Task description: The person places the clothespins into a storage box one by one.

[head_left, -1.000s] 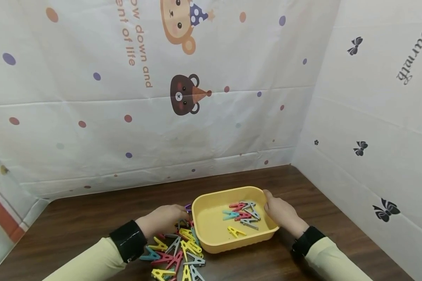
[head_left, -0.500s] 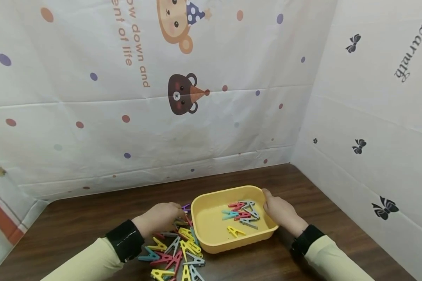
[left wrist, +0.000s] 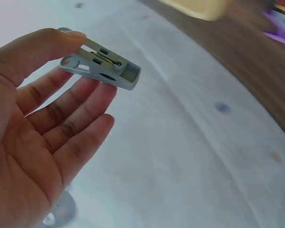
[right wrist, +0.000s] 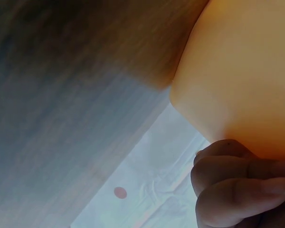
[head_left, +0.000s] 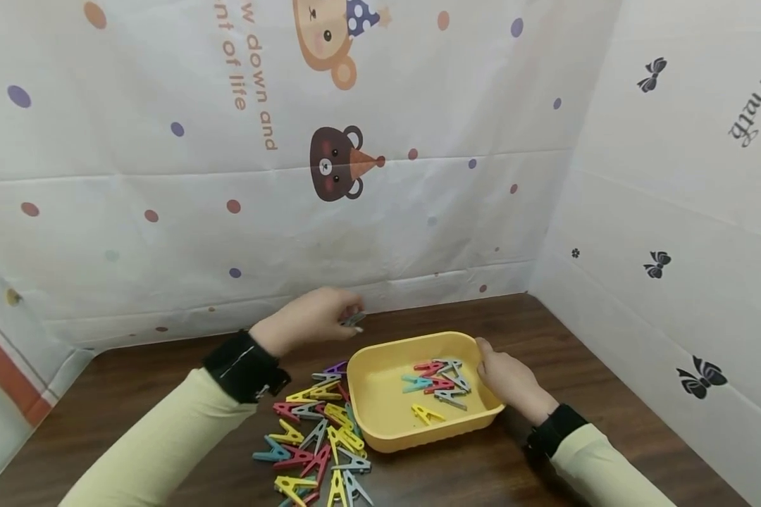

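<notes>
My left hand (head_left: 311,322) is raised behind and left of the yellow plastic bin (head_left: 431,437). Between its thumb and fingertips it pinches a grey clothespin (left wrist: 107,66), whose metal spring shows in the left wrist view. At the bin's right side, my right hand (head_left: 512,382) grips the rim; in the right wrist view its curled fingers (right wrist: 237,197) lie against the outer wall. Inside the bin lie several clothespins in red, grey and turquoise, with one yellow clothespin (head_left: 428,414) nearer the front.
Left of the bin, many loose clothespins are spread on the dark wood table (head_left: 184,429), among them a red clothespin (head_left: 294,458) and a purple clothespin (head_left: 336,367). A white printed sheet (head_left: 418,232) hangs behind the table and along its right side.
My left hand has risen from the clothespin pile, moving up and away with the grey clothespin. My right hand and the bin have stayed in place.
</notes>
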Available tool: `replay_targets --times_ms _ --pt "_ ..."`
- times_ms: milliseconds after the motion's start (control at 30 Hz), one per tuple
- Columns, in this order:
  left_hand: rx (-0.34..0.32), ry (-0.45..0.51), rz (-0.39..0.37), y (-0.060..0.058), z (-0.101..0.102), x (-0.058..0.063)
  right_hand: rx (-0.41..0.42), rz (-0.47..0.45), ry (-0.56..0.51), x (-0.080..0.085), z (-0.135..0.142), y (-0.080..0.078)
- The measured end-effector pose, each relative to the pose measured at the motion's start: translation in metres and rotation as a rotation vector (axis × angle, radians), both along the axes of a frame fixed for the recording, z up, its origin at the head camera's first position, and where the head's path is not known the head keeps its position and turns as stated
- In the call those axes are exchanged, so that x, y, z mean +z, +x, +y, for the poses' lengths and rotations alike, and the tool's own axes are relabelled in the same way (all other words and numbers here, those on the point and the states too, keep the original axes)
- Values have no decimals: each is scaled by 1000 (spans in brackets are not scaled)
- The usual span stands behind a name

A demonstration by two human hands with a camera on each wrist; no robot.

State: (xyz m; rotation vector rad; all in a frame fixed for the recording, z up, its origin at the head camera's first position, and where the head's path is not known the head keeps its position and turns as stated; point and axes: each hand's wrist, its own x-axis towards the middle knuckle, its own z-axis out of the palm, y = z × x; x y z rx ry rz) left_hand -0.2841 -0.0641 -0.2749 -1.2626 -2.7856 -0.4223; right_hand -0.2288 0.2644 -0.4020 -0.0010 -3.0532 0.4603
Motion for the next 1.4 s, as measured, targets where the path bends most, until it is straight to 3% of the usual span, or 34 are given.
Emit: replay_targets --times_ms 100,200,367,600,933,1200,1400 --pt "-54 30 -8 -1 29 9 2 8 2 0 2 0" --pt "-114 70 -44 -2 58 7 8 10 0 0 2 0" --pt "-185 58 -92 0 102 -10 11 2 1 1 2 -1" --pt "-260 -62 -116 2 145 -33 23 26 17 5 3 1" --pt "-271 -192 -230 -4 163 -76 61 80 18 2 0 7" --pt "-249 -256 -341 -1 166 -90 24 70 17 2 1 6" --pt "-237 -271 -343 2 166 -92 37 69 22 1 1 6"
